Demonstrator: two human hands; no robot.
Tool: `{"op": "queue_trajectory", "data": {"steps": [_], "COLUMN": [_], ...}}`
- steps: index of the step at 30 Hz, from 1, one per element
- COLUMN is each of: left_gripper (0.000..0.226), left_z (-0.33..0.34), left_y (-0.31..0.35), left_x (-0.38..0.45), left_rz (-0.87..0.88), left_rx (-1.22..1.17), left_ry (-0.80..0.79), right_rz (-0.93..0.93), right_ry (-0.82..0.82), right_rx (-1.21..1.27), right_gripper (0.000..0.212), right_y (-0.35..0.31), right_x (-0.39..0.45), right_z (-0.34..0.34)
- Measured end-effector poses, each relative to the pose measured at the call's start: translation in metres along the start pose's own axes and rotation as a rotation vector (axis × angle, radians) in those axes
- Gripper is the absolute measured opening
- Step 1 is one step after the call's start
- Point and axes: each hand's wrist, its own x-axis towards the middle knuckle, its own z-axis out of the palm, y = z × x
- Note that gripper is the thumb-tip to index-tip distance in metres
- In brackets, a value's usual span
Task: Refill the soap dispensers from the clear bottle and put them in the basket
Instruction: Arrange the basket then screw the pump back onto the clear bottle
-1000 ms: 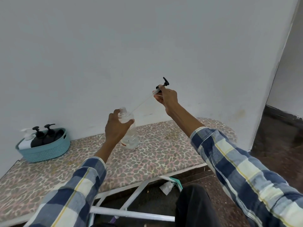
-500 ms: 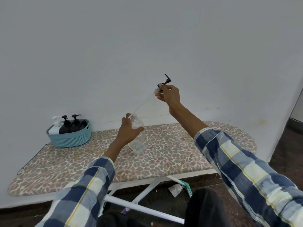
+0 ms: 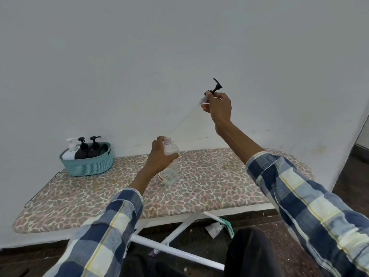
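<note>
My left hand [image 3: 159, 158] grips the neck of a clear bottle [image 3: 170, 166] that stands tilted on the ironing board [image 3: 199, 188], its mouth uncapped. My right hand [image 3: 218, 106] holds a black pump head [image 3: 215, 89] up high; its thin clear tube [image 3: 184, 118] slants down, with its lower end just above the bottle's mouth. A teal basket [image 3: 87, 163] sits at the board's far left, holding a white dispenser [image 3: 70, 150] and two black dispensers [image 3: 88, 148].
The board has a leopard-print cover and stands against a white wall. Its white legs [image 3: 175, 250] cross below, with a crumpled scrap [image 3: 213, 229] on the dark floor. A doorway opens at the right edge.
My right hand has drawn the pump further up and right, so the tube's end now sits just clear of the bottle's mouth. The view has shifted, bringing the basket more toward the centre.
</note>
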Motion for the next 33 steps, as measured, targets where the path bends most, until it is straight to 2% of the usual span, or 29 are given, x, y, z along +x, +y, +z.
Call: {"op": "queue_trajectory", "data": {"steps": [7, 12, 21, 26, 33], "left_gripper": [0.080, 0.082, 0.081, 0.087, 0.087], "left_z": [0.005, 0.008, 0.010, 0.011, 0.010], "left_y": [0.008, 0.008, -0.003, -0.009, -0.008], "left_x": [-0.003, -0.001, 0.001, 0.004, 0.006], "left_rz": [0.028, 0.026, 0.057, 0.035, 0.026], "left_rx": [0.060, 0.078, 0.092, 0.101, 0.123], "left_ry": [-0.008, -0.015, 0.028, 0.026, 0.003], "right_rz": [-0.115, -0.214, -0.202, -0.184, -0.153], "right_ry": [-0.129, -0.346, -0.598, -0.660, -0.644], "right_rx": [-0.140, -0.332, -0.546, -0.629, -0.663], "right_gripper": [0.029, 0.027, 0.023, 0.023, 0.028], "right_y": [0.006, 0.017, 0.054, 0.073, 0.076], "right_x": [-0.014, -0.029, -0.053, -0.060, -0.059], "right_z": [0.008, 0.023, 0.040, 0.039, 0.034]}}
